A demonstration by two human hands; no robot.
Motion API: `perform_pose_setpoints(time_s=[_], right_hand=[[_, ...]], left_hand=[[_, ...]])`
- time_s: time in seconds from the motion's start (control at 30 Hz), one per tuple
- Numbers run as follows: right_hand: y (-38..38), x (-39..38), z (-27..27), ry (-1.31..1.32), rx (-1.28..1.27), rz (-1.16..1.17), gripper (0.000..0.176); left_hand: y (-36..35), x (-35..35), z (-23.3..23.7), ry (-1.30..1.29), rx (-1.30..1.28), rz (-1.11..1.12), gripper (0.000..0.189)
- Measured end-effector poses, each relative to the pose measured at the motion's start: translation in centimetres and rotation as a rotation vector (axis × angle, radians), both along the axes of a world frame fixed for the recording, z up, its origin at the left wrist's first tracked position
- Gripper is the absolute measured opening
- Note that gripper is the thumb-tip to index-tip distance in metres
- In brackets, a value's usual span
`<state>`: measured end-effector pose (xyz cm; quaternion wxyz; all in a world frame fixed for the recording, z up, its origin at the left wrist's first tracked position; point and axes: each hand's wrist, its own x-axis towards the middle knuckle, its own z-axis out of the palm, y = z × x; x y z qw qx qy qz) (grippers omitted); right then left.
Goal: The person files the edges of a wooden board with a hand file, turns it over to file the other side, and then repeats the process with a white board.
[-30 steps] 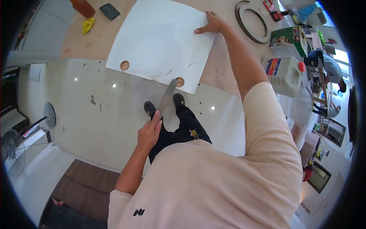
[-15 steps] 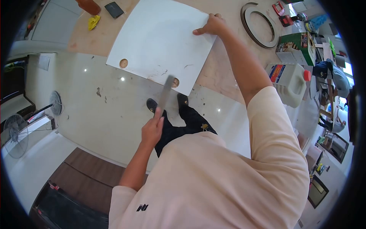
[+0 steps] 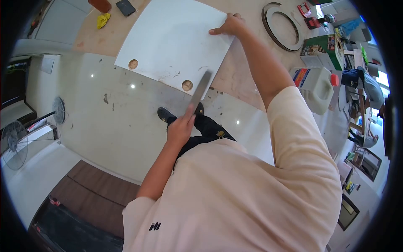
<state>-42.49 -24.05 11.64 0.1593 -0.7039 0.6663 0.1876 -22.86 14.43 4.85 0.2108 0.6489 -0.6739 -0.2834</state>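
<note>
My left hand [image 3: 179, 130] is closed round the lower end of a long flat metal file [image 3: 202, 87], slightly blurred. The file points up and away, crossing the near right corner of a white board [image 3: 176, 38] in this view. Two round holes [image 3: 187, 85] with bare wood inside lie along the board's near edge, with dark scraps close by. At the far right edge of the board, my right hand [image 3: 228, 25] grips it, thumb flat on the white face and fingers curled at the edge.
On the work table [image 3: 235, 80] lie a coil of edge banding [image 3: 283, 29], a green box [image 3: 323, 50], a jug with a red cap [image 3: 315, 88] and a red drill [image 3: 315, 22]. A yellow cloth [image 3: 103, 20] lies far left. Fans [image 3: 17, 145] stand left; people work at the right.
My left hand has moved right and slightly up, taking the file from beside the right hole to the board's near right corner. My right hand keeps its grip on the board's edge.
</note>
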Motion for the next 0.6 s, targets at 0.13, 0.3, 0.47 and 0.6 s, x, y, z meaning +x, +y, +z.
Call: perform_pose_setpoints(time_s=[0.13,0.3,0.47,0.6], right_hand=[[-0.8,-1.1,-3.4,-0.052,-0.084,-0.092,0.109],[0.1,-0.5,-0.6,-0.058,-0.045,-0.015,0.110],[0.5,-0.4,-0.2,-0.089,-0.022,-0.030,0.118],[-1.2,-1.0,-3.0,-0.141,-0.080,-0.140,0.126]], left_hand=[[-3.7,-2.6,1.3,0.015,-0.086,-0.018,0.056],[5.6,2.9,1.3,-0.056,0.037,0.057,0.056],[-1.7,-2.4,1.5,0.014,0.007,0.006,0.051],[-2.8,-3.0,0.4,-0.025,-0.075,0.006,0.056]])
